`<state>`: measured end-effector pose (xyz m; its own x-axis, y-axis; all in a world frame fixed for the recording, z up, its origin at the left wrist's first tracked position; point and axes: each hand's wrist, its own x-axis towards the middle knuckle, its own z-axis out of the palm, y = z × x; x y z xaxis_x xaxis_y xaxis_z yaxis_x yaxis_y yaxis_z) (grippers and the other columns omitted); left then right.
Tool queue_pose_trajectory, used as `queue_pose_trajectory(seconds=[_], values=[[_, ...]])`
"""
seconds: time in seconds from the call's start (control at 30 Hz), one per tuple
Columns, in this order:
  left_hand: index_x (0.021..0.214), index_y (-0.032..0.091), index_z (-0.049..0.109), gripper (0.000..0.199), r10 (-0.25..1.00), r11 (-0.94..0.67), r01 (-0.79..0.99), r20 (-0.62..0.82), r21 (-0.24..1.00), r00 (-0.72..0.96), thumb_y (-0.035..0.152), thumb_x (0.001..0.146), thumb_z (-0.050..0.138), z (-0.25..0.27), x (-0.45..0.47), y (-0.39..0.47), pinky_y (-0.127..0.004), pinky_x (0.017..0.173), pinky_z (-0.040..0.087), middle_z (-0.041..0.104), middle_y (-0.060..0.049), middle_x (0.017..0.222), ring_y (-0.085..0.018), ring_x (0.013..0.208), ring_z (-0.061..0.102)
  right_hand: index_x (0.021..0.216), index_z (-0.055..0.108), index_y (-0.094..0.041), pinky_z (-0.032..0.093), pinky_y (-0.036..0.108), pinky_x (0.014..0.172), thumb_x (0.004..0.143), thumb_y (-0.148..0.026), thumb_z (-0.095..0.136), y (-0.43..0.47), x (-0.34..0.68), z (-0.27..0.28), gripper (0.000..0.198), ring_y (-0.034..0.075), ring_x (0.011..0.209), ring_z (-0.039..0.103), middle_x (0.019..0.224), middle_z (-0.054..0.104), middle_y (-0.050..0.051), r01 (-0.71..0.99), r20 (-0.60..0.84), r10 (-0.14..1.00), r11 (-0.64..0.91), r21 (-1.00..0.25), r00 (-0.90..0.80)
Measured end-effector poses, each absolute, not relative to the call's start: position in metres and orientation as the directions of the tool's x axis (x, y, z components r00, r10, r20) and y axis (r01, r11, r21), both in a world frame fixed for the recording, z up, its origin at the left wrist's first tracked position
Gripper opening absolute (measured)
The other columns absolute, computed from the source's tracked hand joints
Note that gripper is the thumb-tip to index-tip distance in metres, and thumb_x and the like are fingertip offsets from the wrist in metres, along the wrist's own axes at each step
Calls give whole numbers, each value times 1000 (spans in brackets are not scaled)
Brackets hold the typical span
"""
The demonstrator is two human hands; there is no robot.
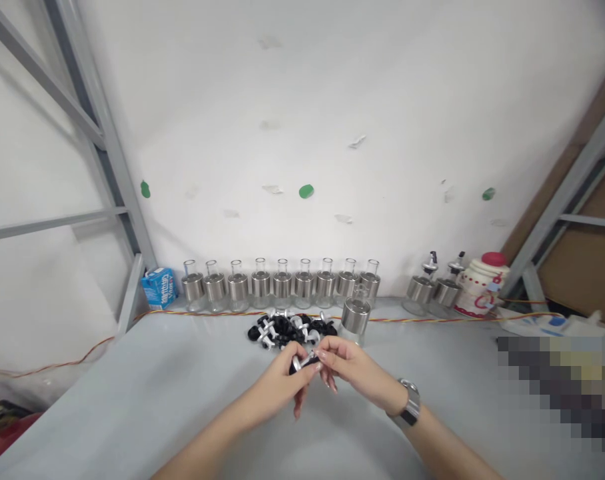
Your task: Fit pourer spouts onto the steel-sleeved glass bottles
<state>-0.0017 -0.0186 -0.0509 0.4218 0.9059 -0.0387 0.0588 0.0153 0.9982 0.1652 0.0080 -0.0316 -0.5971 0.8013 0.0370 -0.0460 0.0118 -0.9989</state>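
My left hand (288, 381) is closed around a silver-and-black bottle pourer (302, 363). The fingers of my right hand (343, 363) pinch the pourer's other end, and part of it is hidden behind them. Just beyond my hands lies a pile of black and silver pourer parts (287, 329). A glass bottle with a steel sleeve (356, 316) stands upright behind my right hand, its neck bare.
Several similar bottles (282, 285) line the wall. Two bottles with pourers fitted (422, 289) stand at right beside a cream canister (481, 283). A blue carton (159, 289) sits at far left. A twisted cable (397, 320) crosses the grey table (182, 373).
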Motion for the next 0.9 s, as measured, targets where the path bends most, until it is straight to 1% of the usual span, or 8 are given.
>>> queue_pose_trajectory(seconds=[0.17,0.33,0.47,0.63,0.8,0.9], values=[[79,22,32,27,898,-9,62,-19,998,439,44,76,48,-47,-1,-20,-15,30,31,40,12,41,-5,28,38,73,51,-15,35,19,42,67,-49,60,7,165,-33,36,7,44,47,54,53,-3,-100,-29,785,-115,-988,-619],[77,23,31,25,896,-36,45,12,998,443,41,76,48,-44,-1,-20,-14,29,31,38,13,46,-4,29,37,69,51,-15,33,18,42,66,-45,64,4,163,-32,33,6,47,48,59,54,-2,-206,-32,800,-192,-960,-600],[77,22,32,25,891,-54,47,27,997,453,41,76,48,-41,-2,-22,-15,32,35,38,11,51,-3,31,37,68,51,-15,31,18,41,69,-43,61,4,162,-32,31,6,45,46,56,53,-2,-241,-37,803,-222,-945,-595],[78,22,32,27,901,-48,68,14,996,433,41,74,52,-41,-2,-23,-16,31,36,43,9,60,-2,32,38,68,50,-15,29,18,40,67,-45,63,5,162,-35,32,5,43,44,56,52,-3,-247,-37,809,-223,-943,-587],[78,22,32,25,897,-37,62,6,997,441,42,76,48,-46,0,-22,-15,31,33,42,11,53,-3,30,38,68,50,-15,30,17,40,69,-41,63,6,163,-36,30,5,45,45,56,52,-3,-267,-1,793,-206,-941,-610],[80,22,32,25,890,-28,52,1,998,456,41,77,48,-46,0,-22,-14,30,31,46,11,52,-3,29,38,68,51,-14,30,17,40,69,-40,64,6,164,-35,29,5,44,45,55,52,-3,-264,-12,789,-219,-939,-614]])
